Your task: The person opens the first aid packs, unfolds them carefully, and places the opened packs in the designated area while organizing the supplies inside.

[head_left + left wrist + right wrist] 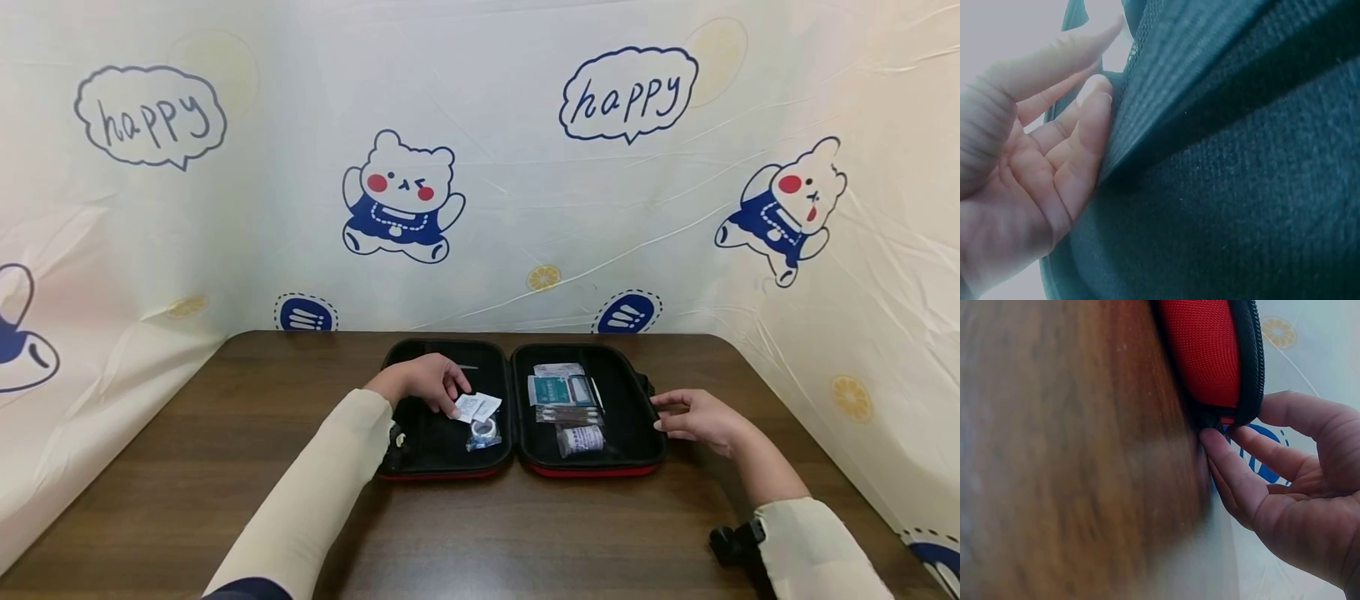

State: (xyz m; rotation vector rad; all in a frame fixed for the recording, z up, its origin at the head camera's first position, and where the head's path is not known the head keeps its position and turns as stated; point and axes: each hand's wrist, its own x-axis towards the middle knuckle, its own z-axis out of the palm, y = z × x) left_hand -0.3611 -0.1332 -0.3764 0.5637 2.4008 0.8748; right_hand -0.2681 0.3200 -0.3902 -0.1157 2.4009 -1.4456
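A zippered case [517, 467], black inside and red outside, lies unfolded on the table. My left hand [427, 383] reaches into its left half, thumb and fingers pinching small white packets [480, 407]. The left wrist view shows those fingers against the black mesh lining [1241, 175]; the packets are mostly hidden there. Just below them is a white tape roll [483, 429] in a clear bag. At the right edge my right hand [697, 421] grips the rim; the right wrist view shows its fingers around the zipper corner [1247, 412].
In the right half lie a teal-and-white packet [555, 390], thin wrapped sticks [566, 414] and a wrapped bandage roll [581, 440]. A thin metal tool [468, 367] shows behind my left hand. Brown tabletop [487, 533] surrounds the case; a printed curtain [510, 200] hangs behind.
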